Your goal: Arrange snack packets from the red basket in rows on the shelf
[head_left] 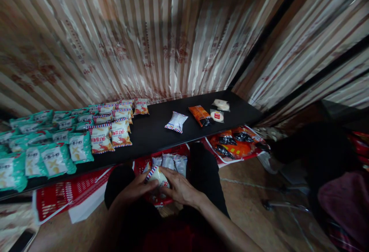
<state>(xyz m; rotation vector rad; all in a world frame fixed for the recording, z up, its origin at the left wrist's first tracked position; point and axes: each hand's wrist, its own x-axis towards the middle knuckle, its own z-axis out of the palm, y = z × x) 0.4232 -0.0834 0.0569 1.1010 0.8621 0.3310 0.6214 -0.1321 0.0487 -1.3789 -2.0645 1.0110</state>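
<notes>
Between my knees, my left hand (pixel 143 186) and my right hand (pixel 179 184) grip one small snack bag (pixel 158 175) from both sides. It is white with a red and blue striped edge. Under it sits a red basket (pixel 184 153) with several similar snack bags (pixel 173 163) inside, partly hidden by my hands. On the black table ahead, a single white snack bag (pixel 176 122) lies back side up. To the left stand rows of matching striped-edge bags (pixel 101 138) with red print, beside many teal snack bags (pixel 54 159).
An orange and black packet (pixel 200 116) and two small clear packets (pixel 217 116) lie at the table's (pixel 150 136) right. Below are a basket of orange packets (pixel 236 142) and another red basket (pixel 69 196). A seated person (pixel 311 167) is at right. Striped curtains (pixel 161 44) hang behind.
</notes>
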